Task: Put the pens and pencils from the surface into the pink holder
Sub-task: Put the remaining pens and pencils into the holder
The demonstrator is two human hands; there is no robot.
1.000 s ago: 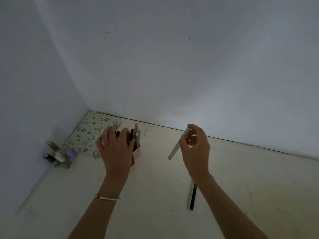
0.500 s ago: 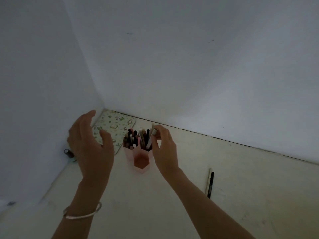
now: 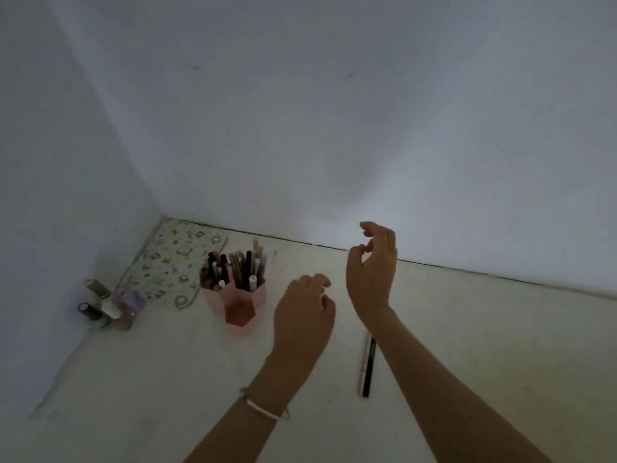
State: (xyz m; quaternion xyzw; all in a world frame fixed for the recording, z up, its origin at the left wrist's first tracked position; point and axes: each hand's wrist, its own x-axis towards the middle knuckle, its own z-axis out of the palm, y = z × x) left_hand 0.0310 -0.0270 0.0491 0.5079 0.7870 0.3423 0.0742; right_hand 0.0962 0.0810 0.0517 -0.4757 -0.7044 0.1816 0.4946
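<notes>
Right hand (image 3: 372, 279) now away from pink holder (image 3: 241, 310), left hand (image 3: 302, 317) between them.

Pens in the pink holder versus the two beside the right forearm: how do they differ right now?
The holder pens stand upright, crowded in the pink holder; the loose pens lie flat on the surface, side by side. The holder pens are many and mixed in colour; the loose pens are two, one black, one pale. Shared: neither left hand nor right hand holds any.
</notes>
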